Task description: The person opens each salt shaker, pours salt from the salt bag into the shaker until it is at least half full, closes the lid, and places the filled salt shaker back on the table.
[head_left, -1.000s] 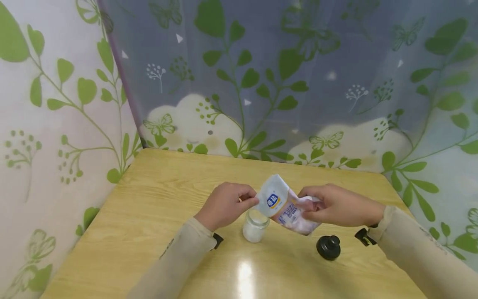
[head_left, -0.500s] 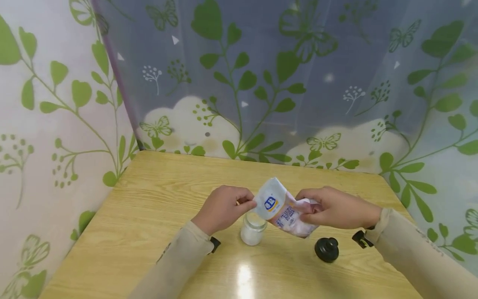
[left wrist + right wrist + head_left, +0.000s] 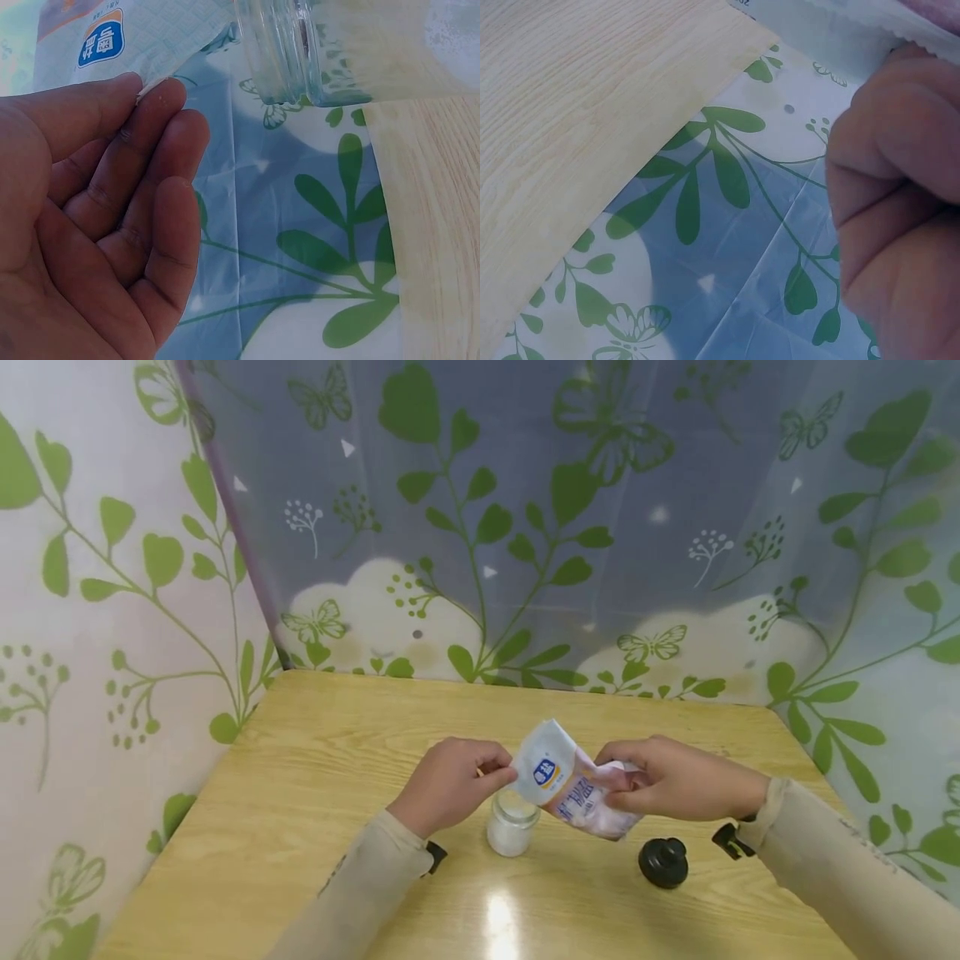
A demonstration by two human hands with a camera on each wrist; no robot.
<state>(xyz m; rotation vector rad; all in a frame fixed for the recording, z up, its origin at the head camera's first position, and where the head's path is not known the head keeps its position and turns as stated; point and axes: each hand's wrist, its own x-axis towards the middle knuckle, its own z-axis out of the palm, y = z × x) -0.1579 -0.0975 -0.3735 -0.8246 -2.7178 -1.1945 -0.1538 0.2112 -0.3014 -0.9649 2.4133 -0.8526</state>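
Note:
A white and pink salt bag with blue lettering is held tilted over a glass jar, its left end overlapping the jar's mouth in the head view. White contents show in the jar, which stands on the table. My left hand pinches the bag's left corner between thumb and index finger; the left wrist view shows that pinch, with the remaining fingers loosely curled. At the other end, my right hand grips the crumpled bag. Only the curled fingers and a strip of the bag appear in the right wrist view.
A black knobbed lid lies on the wooden table, right of the jar and below my right hand. Leaf-patterned curtains rise behind the table and along both sides.
The bag, both hands and the jar hold nearly the same places relative to one another. The whole view has shifted slightly downward with the head.

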